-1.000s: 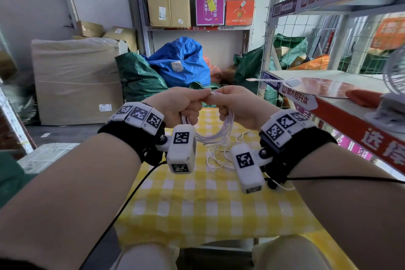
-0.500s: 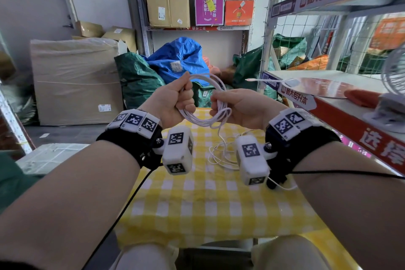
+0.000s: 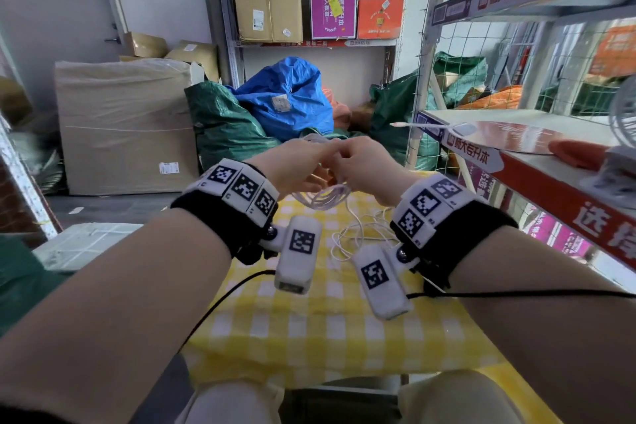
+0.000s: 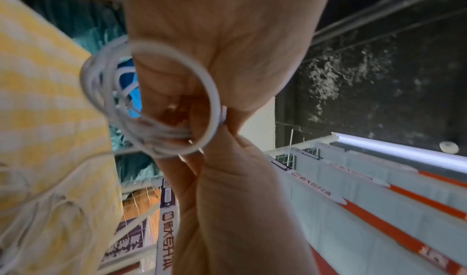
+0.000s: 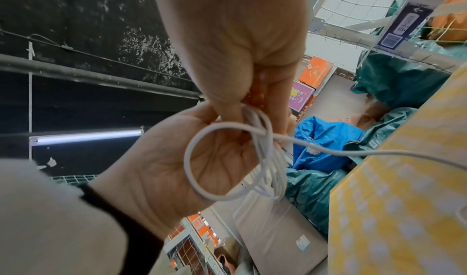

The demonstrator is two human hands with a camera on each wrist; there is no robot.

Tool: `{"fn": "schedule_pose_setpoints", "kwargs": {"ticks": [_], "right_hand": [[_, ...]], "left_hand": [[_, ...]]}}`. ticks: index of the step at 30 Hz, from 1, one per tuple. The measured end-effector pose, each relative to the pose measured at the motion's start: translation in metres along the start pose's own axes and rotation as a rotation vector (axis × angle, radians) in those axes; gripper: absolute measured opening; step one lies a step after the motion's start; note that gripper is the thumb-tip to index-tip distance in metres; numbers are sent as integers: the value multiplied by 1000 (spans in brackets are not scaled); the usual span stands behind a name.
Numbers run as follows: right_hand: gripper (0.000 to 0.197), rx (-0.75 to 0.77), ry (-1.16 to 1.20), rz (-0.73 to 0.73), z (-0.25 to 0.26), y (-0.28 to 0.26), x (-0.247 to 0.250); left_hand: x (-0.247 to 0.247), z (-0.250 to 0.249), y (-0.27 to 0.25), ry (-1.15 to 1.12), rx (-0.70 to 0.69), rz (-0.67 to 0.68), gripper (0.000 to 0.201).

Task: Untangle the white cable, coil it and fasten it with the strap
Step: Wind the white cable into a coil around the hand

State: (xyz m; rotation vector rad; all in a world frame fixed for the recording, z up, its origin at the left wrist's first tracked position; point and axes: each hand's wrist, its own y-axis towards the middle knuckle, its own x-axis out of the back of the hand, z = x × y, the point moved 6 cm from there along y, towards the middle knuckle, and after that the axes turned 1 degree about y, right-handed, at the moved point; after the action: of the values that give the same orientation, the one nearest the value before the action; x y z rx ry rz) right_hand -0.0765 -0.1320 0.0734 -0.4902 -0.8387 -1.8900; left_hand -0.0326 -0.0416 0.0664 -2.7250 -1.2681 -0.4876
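Your left hand (image 3: 292,169) is raised above the far edge of the table (image 3: 309,337), its fingers curled round the white cable (image 3: 325,198), and the left wrist view shows several loops gathered into a rough ring and pinched where the thumb meets the fingertips. Just beside it, touching at the fingertips, your right hand (image 3: 364,170) is closed on the same bundle at the same spot; the right wrist view shows its thumb and forefinger nipping the strands while one looser loop stands out from the rest and a single run trails off toward the table. You are in the coiling step, as I judge it: part of the cable is wound, but a slack heap of it lies on the yellow checked cloth near the far right corner, under your right wrist, so the winding is not finished and the fastening has not begun. The next move calls for your left hand to keep the ring pinched while your right hand lets go, draws up the trailing run and lays another turn against the others; mind that the stray loop is tucked in with the rest, or the coil will spring apart. The cable itself is thin, white and round, its turns uneven in size and lying a little crossed. I cannot make out the strap in any view.
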Motion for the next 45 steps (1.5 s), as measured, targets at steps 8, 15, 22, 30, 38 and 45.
{"fn": "schedule_pose_setpoints", "kwargs": {"ticks": [8,15,22,30,38,45], "right_hand": [[33,51,254,86,11,-10,-5],[31,-142,248,247,-9,-14,-14],[15,-8,215,73,-2,-10,-9],[17,-20,-132,196,-18,-11,-12],[24,-164,-328,292,-45,-12,-10],[24,-361,-244,246,-57,-5,-8]], "left_hand": [[5,4,2,-768,31,-79,29],[27,0,6,-998,-30,-29,42],[37,-5,5,-1068,-90,65,41],[80,2,3,-1122,-183,-120,45],[110,5,-4,-1118,-211,-136,54],[94,1,-17,-709,-147,111,58]]}}
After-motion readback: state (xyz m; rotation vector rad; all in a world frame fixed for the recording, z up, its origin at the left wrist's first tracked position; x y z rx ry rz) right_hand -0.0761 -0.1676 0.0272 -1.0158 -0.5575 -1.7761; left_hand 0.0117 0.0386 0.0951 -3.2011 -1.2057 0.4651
